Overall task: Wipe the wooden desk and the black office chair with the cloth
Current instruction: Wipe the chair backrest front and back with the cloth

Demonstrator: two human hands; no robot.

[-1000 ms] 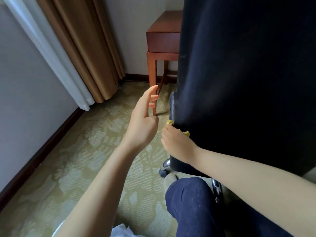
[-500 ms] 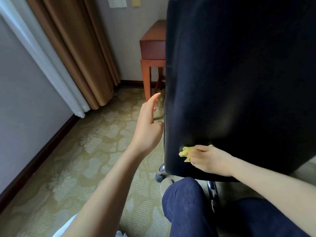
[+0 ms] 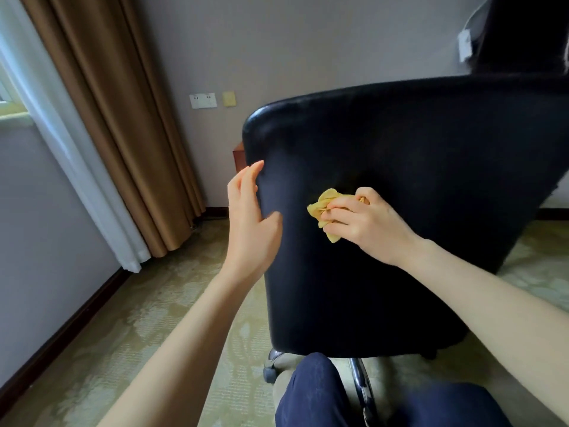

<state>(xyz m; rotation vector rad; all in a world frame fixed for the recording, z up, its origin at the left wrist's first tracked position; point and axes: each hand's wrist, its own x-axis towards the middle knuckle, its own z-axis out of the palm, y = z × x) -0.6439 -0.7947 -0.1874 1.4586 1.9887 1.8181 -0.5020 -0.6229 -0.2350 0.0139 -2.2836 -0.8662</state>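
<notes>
Chair, in progress: my right hand point(image 3: 366, 224) gripped the bunched yellow cloth point(image 3: 324, 208) against the black office chair's backrest point(image 3: 415, 180), my left hand point(image 3: 251, 220) lay open beside it, and the wooden desk point(image 3: 238, 155), beyond my left fingertips, showed too little to judge.

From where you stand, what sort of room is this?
Probably a hotel room or small office: floor-length brown curtains, patterned carpet, and the black office chair being wiped with a yellow cloth.
</notes>
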